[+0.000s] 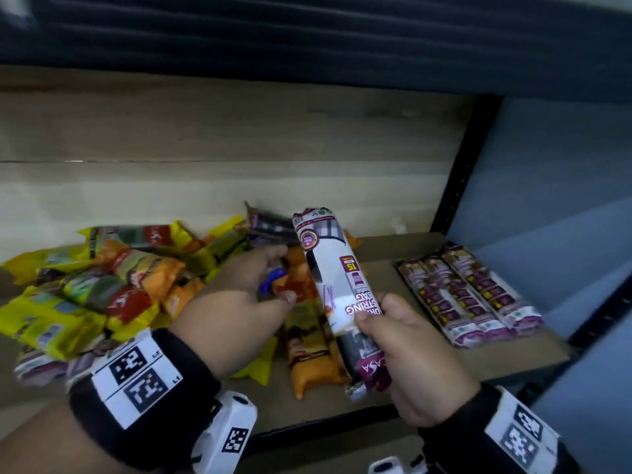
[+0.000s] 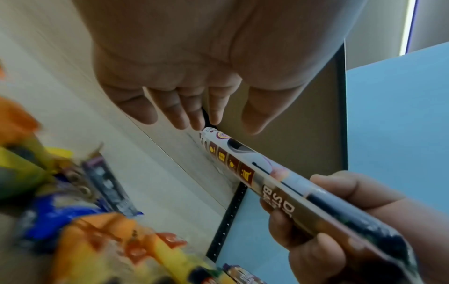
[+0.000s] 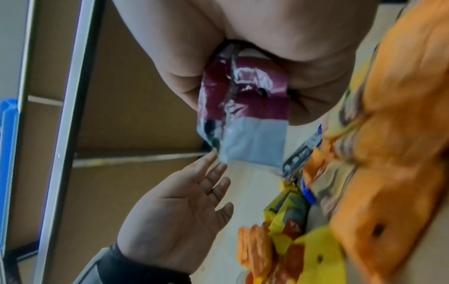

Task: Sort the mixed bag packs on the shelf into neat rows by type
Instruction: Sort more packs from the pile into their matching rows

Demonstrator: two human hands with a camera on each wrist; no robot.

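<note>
My right hand (image 1: 396,340) grips a long white and maroon bag pack (image 1: 333,285) near its lower end and holds it tilted above the shelf (image 1: 393,251). The same pack (image 2: 267,178) shows in the left wrist view, and its maroon end (image 3: 243,107) in the right wrist view. My left hand (image 1: 253,289) hovers open over the mixed pile of yellow, orange and green packs (image 1: 102,289), with fingers straight (image 2: 179,109) and holding nothing. Three maroon packs (image 1: 468,295) lie side by side in a row at the right of the shelf.
An orange pack (image 1: 307,354) lies under the held pack near the shelf's front edge. A black upright post (image 1: 458,172) and a blue side panel (image 1: 547,186) bound the shelf on the right. A pale back wall (image 1: 205,186) stands behind the pile.
</note>
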